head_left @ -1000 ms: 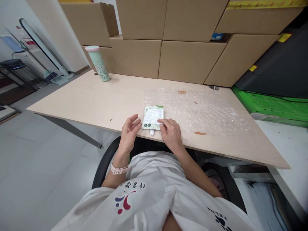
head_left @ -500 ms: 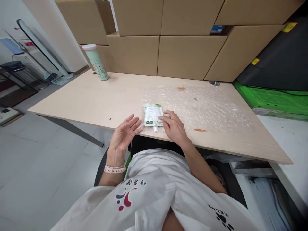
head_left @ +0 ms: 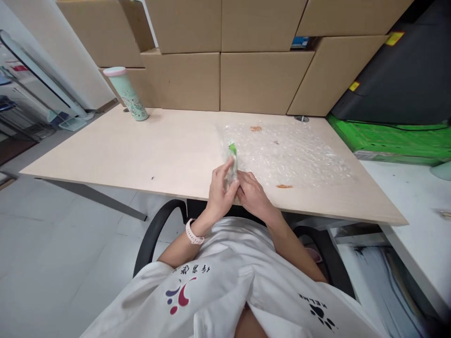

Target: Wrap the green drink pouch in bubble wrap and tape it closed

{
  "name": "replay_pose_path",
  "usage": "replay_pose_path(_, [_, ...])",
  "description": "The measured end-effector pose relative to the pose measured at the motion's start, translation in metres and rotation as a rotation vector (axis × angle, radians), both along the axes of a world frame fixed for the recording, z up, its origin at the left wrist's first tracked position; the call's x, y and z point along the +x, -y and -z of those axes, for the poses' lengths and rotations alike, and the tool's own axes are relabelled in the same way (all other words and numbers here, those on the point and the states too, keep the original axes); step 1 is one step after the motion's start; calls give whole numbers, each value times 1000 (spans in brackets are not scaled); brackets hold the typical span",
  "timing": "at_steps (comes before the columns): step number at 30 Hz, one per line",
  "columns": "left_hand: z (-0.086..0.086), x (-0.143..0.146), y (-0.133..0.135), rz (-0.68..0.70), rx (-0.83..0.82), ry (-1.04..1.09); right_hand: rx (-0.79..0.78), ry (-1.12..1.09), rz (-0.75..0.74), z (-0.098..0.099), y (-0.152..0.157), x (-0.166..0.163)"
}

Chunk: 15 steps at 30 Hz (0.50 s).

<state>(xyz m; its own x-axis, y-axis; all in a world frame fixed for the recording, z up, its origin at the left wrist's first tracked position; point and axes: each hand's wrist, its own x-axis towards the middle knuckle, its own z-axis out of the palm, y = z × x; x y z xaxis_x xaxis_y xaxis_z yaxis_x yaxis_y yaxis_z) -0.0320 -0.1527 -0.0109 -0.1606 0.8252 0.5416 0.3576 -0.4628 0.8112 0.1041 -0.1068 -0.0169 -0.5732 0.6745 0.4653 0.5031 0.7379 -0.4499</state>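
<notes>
A pale table (head_left: 165, 150) spans the middle of the frame, with cardboard boxes (head_left: 260, 80) stacked along the top. Right of centre lies a bubble wrap sheet (head_left: 299, 157). At the centre, the left hand (head_left: 219, 190) pinches the pouch (head_left: 233, 149), tilted up on edge within the wrap, green end showing; the right hand (head_left: 255, 193) meets it, fingertips hidden, grip impossible to tell

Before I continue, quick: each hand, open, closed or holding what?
Left hand: half-curled, touching the bubble wrap at the pouch; firm grip cannot be told.
Right hand: fingers curled beside the pouch; grip hidden, cannot be told.
</notes>
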Motion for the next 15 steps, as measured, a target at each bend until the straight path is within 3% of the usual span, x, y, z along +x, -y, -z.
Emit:
replay_pose_path(7, [-1,21,-11,-10,-35,-368,78,162,-4,4,13,22])
replay_pose_path(12, [-1,21,-8,-10,-43,-395,39,134,-17,-9,26,41])
replay_pose_path(15, [1,20,-9,2,-59,-403,-20,1,33,-17,26,56])
